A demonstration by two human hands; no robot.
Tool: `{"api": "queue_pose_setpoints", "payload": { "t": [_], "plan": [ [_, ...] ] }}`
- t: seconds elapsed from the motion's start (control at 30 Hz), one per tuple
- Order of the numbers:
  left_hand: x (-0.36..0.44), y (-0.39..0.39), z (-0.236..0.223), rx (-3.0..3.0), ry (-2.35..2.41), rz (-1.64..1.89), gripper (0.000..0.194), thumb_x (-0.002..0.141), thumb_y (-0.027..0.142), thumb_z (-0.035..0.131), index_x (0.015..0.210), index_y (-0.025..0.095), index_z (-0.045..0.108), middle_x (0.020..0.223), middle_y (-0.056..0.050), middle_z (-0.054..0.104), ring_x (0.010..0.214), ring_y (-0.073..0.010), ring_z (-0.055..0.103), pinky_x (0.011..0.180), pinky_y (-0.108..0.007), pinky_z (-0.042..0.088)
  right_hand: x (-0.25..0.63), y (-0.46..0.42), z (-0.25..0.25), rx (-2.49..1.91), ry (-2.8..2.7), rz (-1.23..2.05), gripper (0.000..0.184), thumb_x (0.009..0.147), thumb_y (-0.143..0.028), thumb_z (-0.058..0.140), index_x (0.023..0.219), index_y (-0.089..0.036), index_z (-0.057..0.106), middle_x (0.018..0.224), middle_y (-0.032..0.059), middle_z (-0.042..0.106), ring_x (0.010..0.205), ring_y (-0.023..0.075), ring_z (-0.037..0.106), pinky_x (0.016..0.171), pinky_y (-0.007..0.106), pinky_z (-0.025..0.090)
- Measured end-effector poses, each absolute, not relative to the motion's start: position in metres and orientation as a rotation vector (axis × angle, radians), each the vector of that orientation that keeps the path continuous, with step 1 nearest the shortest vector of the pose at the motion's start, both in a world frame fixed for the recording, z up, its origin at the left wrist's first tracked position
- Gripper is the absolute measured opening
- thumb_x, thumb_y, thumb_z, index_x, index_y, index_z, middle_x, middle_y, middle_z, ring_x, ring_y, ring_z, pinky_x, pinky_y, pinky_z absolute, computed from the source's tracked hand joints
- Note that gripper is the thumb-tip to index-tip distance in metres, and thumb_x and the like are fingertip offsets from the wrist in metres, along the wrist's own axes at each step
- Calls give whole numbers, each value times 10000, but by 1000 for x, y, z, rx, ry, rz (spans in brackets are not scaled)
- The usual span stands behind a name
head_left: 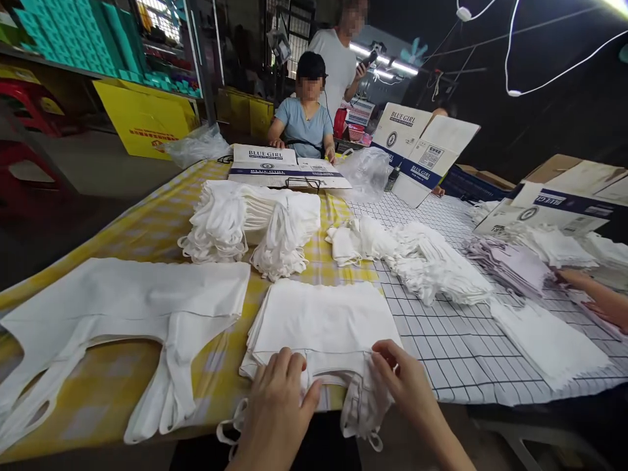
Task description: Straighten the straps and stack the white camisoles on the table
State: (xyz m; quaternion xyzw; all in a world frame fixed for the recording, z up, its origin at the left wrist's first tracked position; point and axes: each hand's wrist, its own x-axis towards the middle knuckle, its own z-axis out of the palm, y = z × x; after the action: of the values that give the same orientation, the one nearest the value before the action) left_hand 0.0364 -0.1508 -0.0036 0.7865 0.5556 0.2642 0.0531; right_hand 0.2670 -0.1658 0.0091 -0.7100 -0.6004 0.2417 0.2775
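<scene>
Head view: a stack of white garments (326,320) lay at six o'clock, mostly on the yellow checked cloth (161,226). The left hand (279,405) rested on its near edge, fingers bent and thumb spread away; the right hand (405,376) touched it with thumb and forefinger drawn together — whether they pinched fabric could not be told. From the stack, a spread white garment (147,294) lay at nine o'clock, a strapped pile (267,212) at eleven — and a crumpled heap (432,261) at two.
</scene>
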Motion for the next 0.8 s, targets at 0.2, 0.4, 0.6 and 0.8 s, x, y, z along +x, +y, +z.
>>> {"api": "queue_pose_setpoints", "payload": {
  "t": [0.2, 0.4, 0.6, 0.8],
  "plan": [
    [68, -161, -9, 2570, 1869, 416, 152, 808, 191, 539, 923, 122, 611, 981, -110, 563, 905, -277, 505, 755, -416, 400, 253, -175, -4, -2053, -1571, 595, 274, 792, -428, 520, 966, -217, 515, 681, -14, 573, 577, 152, 543, 532, 240, 391],
    [67, -160, -7, 2638, 1856, 253, 179, 829, 93, 451, 855, 130, 625, 957, -103, 557, 894, -261, 492, 753, -408, 396, 241, -173, -1, -2130, -1507, 537, 221, 816, -353, 458, 997, -227, 470, 687, -16, 574, 623, 169, 563, 552, 249, 389],
    [64, -162, 0, 2580, 1805, 390, 213, 815, 65, 411, 767, 147, 601, 917, -95, 566, 894, -248, 502, 757, -399, 393, 246, -173, -2, -2105, -1495, 561, 209, 844, -261, 374, 1000, -239, 511, 856, 24, 645, 768, 186, 607, 609, 252, 412],
    [47, -151, 11, 2000, 1498, 678, 160, 831, 246, 461, 678, 197, 473, 726, -9, 542, 736, -172, 516, 700, -314, 406, 259, -172, 0, -2051, -1493, 581, 220, 876, -320, 374, 879, -240, 578, 749, 8, 656, 688, 180, 594, 612, 261, 403]
  ]
}}
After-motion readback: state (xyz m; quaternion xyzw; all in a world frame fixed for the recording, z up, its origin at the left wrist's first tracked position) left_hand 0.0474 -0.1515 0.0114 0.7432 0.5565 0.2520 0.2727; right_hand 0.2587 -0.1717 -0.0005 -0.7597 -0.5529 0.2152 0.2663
